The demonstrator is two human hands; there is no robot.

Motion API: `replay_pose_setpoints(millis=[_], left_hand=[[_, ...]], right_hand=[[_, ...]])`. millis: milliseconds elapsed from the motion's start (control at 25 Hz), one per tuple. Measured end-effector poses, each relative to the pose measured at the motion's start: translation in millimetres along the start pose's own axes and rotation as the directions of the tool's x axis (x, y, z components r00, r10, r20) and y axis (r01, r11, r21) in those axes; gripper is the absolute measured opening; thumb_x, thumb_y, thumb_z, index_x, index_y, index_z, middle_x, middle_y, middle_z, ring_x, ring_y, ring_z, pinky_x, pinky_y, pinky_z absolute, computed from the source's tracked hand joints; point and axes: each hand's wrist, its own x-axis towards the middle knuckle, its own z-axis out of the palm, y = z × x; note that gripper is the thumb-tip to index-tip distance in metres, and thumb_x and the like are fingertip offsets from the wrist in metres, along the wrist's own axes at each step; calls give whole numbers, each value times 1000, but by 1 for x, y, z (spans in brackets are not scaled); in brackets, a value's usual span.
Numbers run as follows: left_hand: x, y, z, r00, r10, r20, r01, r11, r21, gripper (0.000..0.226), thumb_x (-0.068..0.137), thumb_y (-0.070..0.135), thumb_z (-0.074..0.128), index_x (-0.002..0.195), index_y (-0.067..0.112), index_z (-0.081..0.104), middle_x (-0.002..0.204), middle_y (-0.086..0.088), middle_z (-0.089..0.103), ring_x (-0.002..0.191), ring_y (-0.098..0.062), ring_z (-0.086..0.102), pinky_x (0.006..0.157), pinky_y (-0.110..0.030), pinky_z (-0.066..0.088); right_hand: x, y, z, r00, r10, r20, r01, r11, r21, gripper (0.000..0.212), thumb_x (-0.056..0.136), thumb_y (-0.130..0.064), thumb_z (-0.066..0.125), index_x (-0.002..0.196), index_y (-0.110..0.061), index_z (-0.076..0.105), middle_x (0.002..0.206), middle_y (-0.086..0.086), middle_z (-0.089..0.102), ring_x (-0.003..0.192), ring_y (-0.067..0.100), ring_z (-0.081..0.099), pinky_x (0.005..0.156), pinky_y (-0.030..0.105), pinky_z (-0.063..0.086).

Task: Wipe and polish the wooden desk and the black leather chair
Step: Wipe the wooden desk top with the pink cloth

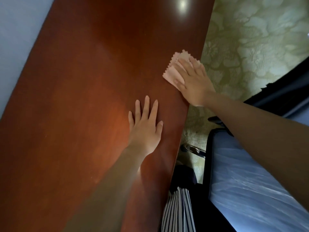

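Observation:
A reddish-brown wooden desk fills the left and middle of the head view, running diagonally. My right hand presses flat on a folded pink cloth with zigzag edges, close to the desk's right edge. My left hand lies flat on the bare desk top, fingers spread, holding nothing, a little below and left of the cloth. The black leather chair stands at the lower right beside the desk; its seat shines with pale reflected light and its dark backrest shows beyond my right forearm.
Green patterned carpet lies to the right of the desk. A pale wall borders the desk on the left. Part of the chair's chrome base shows on the floor. My striped clothing is at the bottom, between desk and chair.

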Motion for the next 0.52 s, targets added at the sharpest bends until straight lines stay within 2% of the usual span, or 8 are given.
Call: replay_pose_setpoints(millis=[200, 320, 400, 520], left_hand=[[31, -3, -3, 997, 30, -75, -30, 1000, 4, 58, 102, 43, 17, 146, 33, -19, 147, 13, -34, 141, -17, -31, 113, -42, -18], [38, -12, -3, 989, 93, -116, -88, 995, 45, 54, 94, 50, 1, 141, 36, -23, 147, 14, -34, 138, -13, -33, 112, -42, -18], [35, -23, -4, 981, 152, -117, -140, 985, 104, 58, 89, 50, -6, 143, 35, -22, 151, 12, -30, 141, -14, -29, 114, -43, -15], [24, -45, -4, 970, 211, -119, -189, 967, 173, 59, 95, 47, 3, 150, 30, -6, 160, 7, -9, 147, -17, -11, 116, -45, -4]], right_hand=[[57, 7, -13, 990, 129, -63, -135, 985, -106, 55, 103, -42, 17, 153, -26, 0, 161, -2, -4, 147, 26, -13, 116, 46, -10], [84, 7, -20, 983, 161, -93, -174, 971, -166, 55, 103, -43, 16, 153, -26, -1, 161, -1, -2, 147, 27, -9, 116, 49, -9], [101, 1, -23, 982, 167, -89, -181, 966, -182, 56, 102, -43, 16, 153, -26, -1, 161, 0, -2, 147, 28, -8, 116, 49, -9], [116, -28, -24, 992, 123, -36, -128, 969, -210, 56, 102, -43, 15, 152, -28, -7, 161, 0, -8, 147, 27, -11, 117, 49, -10]])
